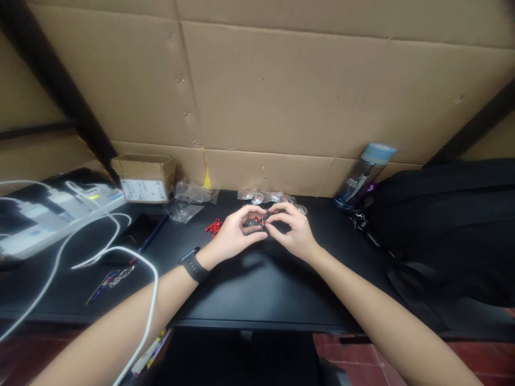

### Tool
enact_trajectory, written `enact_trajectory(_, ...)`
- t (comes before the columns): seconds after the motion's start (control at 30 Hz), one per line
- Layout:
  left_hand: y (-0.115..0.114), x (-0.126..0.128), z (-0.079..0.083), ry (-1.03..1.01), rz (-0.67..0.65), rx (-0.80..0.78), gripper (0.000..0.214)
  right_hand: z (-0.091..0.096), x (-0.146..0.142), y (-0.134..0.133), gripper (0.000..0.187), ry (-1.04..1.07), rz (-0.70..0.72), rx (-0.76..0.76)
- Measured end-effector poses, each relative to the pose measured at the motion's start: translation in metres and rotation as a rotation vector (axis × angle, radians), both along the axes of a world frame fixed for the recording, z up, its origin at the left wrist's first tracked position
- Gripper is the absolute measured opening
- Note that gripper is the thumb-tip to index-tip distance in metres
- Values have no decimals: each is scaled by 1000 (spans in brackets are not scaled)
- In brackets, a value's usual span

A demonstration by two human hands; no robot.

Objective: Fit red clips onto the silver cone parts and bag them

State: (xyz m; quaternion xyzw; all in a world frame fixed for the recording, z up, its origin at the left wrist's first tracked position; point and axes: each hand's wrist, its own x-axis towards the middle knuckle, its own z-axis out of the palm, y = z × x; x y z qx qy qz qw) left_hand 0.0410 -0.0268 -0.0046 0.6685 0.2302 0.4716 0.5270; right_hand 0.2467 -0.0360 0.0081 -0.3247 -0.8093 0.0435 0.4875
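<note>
In the head view my left hand (235, 231) curves its thumb and fingers around a small thin piece (263, 224), seen nearly edge-on. It looks like a flat disc, but its exact kind is too small to make out. From the other side my right hand (295, 231) pinches at the same piece with thumb and fingertips. A bit of red shows between the hands. Both hands are held above the black table. Beside my left hand lies a small heap of red cords (214, 228). Behind the hands are several small clear packets (276, 197) with round items inside.
Crumpled plastic bags (185, 199) lie near a cardboard box (142, 177) at the back left. A power strip (60, 217) with white cables and a keyring (116, 276) are on the left. A water bottle (364, 177) and a black bag (446, 230) stand on the right.
</note>
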Motion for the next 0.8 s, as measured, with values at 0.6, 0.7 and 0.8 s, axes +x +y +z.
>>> enact_trajectory(0.6,3,-5,-1,391,166,388,36,17,31,10,6,-208,-58,36)
enact_trajectory(0.7,5,-7,2,475,210,532,35,17,46,18,8,-309,-69,-61)
enact_trajectory(0.8,6,-10,4,501,222,573,34,14,63,28,8,-379,-115,-134)
